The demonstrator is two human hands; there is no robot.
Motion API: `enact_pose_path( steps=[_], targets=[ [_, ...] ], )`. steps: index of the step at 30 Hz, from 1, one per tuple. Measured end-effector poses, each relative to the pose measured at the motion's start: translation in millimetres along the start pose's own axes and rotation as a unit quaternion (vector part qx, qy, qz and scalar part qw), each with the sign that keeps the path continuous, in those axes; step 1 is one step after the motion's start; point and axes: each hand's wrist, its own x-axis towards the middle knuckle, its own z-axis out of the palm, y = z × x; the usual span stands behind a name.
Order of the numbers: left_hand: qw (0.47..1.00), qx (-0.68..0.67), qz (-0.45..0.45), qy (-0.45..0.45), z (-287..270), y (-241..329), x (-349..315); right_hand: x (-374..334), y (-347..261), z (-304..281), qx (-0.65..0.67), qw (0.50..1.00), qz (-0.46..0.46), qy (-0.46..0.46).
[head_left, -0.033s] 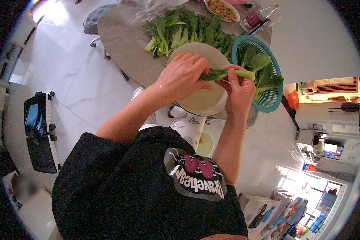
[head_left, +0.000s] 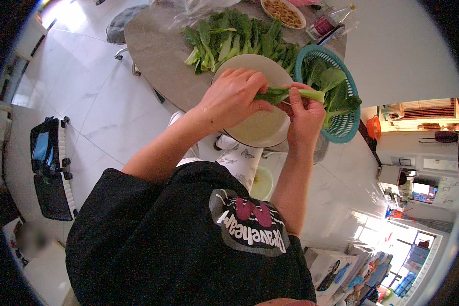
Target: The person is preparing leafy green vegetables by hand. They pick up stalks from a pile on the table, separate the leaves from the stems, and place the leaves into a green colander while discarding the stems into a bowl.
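Note:
My left hand (head_left: 235, 98) is closed around the leafy end of a green leaf vegetable stalk (head_left: 312, 95). The pale cut end of the stalk sticks out to the right from my right hand (head_left: 306, 116), which pinches it between thumb and fingers. Both hands are above a wide, pale round basin (head_left: 262, 131) at the near edge of the table. Just right of my right hand, a teal plastic basket (head_left: 348, 127) holds loose green leaves (head_left: 333, 80). Behind the basin lies a heap of leafy greens (head_left: 229, 43).
The grey round-edged table (head_left: 153, 46) carries a clear plastic bag (head_left: 199, 10), a plate of brown food pieces (head_left: 284, 13) and a glass bottle (head_left: 327, 24). A dark-seated stool (head_left: 123, 25) stands to its left. Below, a light green bucket (head_left: 262, 182) sits on the floor.
My left thumb has shifted slightly up toward the leaf. The stalk and my right hand are nearly unchanged.

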Motion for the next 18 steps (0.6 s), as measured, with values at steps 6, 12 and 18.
enact_pose_path(
  steps=[6, 12, 18],
  targets=[
    [0.996, 0.049, -0.025, -0.072, 6, -6, 10, -7, -2, 8, -0.023, 0.999, -0.015, -0.018],
    [0.987, -0.096, -0.129, -0.005, 12, -14, 20, -5, 4, -4, -0.04, 0.999, -0.009, -0.024],
    [0.987, -0.111, -0.071, -0.089, 13, -21, 25, -1, 5, -3, -0.004, 1.0, 0.028, -0.013]
  ],
)
